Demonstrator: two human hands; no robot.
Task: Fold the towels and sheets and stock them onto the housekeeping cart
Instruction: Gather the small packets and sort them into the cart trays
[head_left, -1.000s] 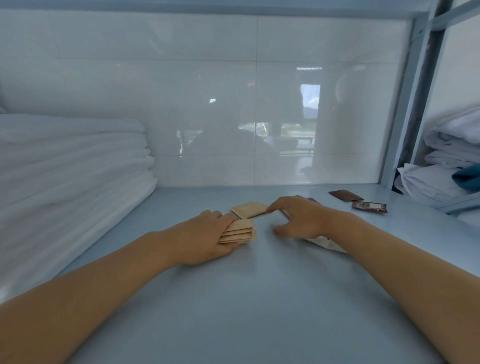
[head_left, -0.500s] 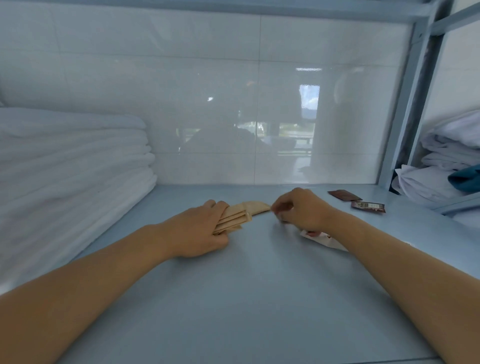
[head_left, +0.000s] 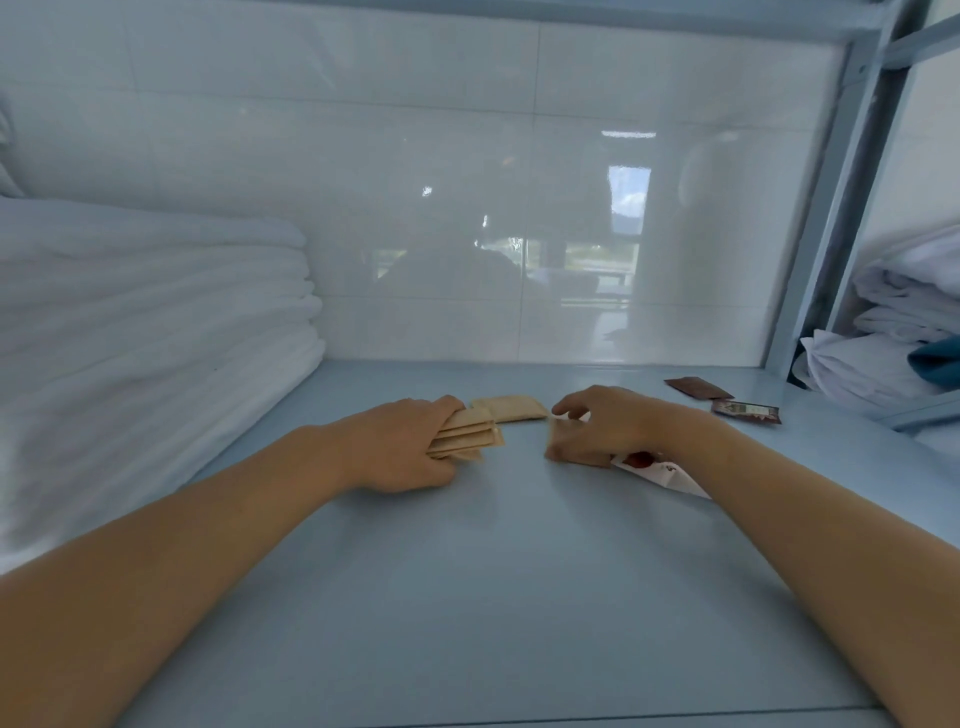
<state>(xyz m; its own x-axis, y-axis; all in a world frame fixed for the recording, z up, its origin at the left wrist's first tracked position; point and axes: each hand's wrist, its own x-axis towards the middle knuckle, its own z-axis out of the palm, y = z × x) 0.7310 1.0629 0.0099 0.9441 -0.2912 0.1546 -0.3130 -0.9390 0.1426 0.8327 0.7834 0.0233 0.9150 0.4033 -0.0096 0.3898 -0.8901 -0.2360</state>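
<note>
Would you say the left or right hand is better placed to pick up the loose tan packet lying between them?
Right, probably: the right hand has fingertips beside the loose tan packet, while the left hand grips a packet stack.

The left hand (head_left: 402, 447) covers the near ends of the tan packets (head_left: 467, 434), so their count is unclear. The right hand (head_left: 605, 426) hides most of a white wrapper (head_left: 670, 475) with a red mark; its print is too small to read. Whether the fingers (head_left: 563, 452) pinch a packet cannot be told. Two dark sachets (head_left: 724, 397) carry labels too small to make out. The towel stack (head_left: 145, 332) runs off the left edge. The linen pile (head_left: 893, 332) and a blue cloth (head_left: 937, 358) are cut by the right edge. Reflections in the tiles (head_left: 519, 249) are blurred.
</note>
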